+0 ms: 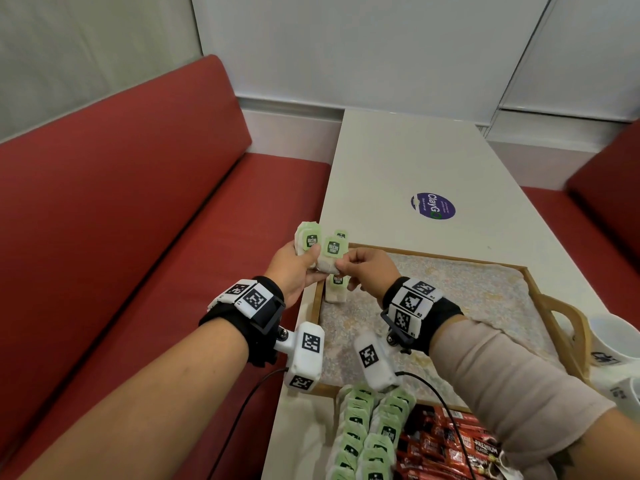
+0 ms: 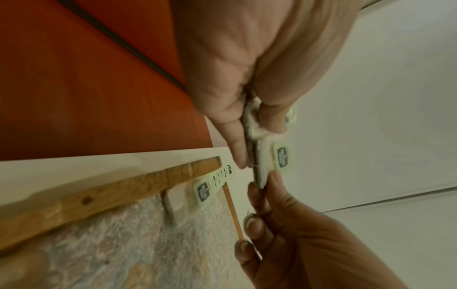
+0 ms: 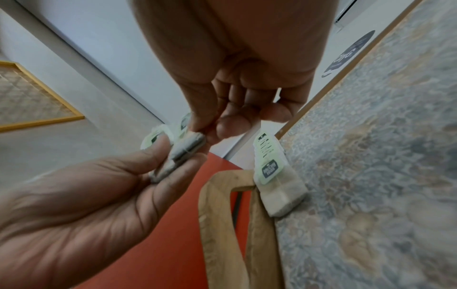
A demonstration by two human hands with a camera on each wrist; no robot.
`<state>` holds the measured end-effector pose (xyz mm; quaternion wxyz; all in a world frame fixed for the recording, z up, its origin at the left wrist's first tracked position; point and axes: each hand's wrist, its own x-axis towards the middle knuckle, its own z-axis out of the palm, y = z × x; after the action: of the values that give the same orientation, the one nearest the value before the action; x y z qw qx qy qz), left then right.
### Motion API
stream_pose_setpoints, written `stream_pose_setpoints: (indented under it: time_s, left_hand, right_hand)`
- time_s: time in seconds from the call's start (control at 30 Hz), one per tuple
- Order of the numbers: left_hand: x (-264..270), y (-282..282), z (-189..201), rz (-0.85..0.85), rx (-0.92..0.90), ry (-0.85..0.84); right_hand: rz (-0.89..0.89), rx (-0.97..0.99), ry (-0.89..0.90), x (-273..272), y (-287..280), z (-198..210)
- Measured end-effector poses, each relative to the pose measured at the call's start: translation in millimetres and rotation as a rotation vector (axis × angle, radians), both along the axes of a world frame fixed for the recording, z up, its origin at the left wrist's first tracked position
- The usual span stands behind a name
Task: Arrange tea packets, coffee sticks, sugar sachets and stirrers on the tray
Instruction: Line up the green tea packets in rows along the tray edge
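Above the tray's [image 1: 415, 255] near-left corner, the left hand [image 1: 294, 268] clamps a small stack of tea packets [image 1: 306, 239] while the right hand [image 1: 367, 270] pinches one packet [image 1: 333, 249] off it between thumb and fingertip. One tea packet [image 1: 336, 289] already lies on the tray beside the left rim. The tea step looks only just begun. Next, the pinched packet likely needs freeing from the stack and laying alongside the placed one.

A red bench [image 1: 138, 209] flanks the white table [image 1: 398, 161] bearing a round purple sticker [image 1: 433, 206].
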<state>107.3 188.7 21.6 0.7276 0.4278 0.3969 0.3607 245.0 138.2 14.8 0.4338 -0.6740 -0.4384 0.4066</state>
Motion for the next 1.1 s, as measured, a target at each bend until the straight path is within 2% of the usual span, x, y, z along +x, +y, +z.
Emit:
stream_pose_setpoints:
  time_s: [0.13,0.3,0.43,0.6,0.9,1.1]
  left_hand:
    - [1,3,-3,0.073,-0.009,0.033]
    - [2,4,-4,0.051,-0.023,0.055]
    - [3,5,-6,0.038,-0.031,0.062]
    - [3,5,-6,0.029,-0.028,0.059]
    - [1,5,-6,0.034,-0.031,0.068]
    - [0,4,-5,0.036,-0.038,0.075]
  right_hand:
    - [-0.052,-0.065,-0.007,11,-1,-4]
    - [-0.011,-0.314,-0.069,17,-9,-11]
    - [0.008,-0.417,-0.081,13,-11,-12]
    - [-0.001,-0.455,-0.019,8,-6,-20]
    - [0.063,-0.57,-0.183,-1,3,-15]
    - [0.012,-0.524,-0.131,3,0,-16]
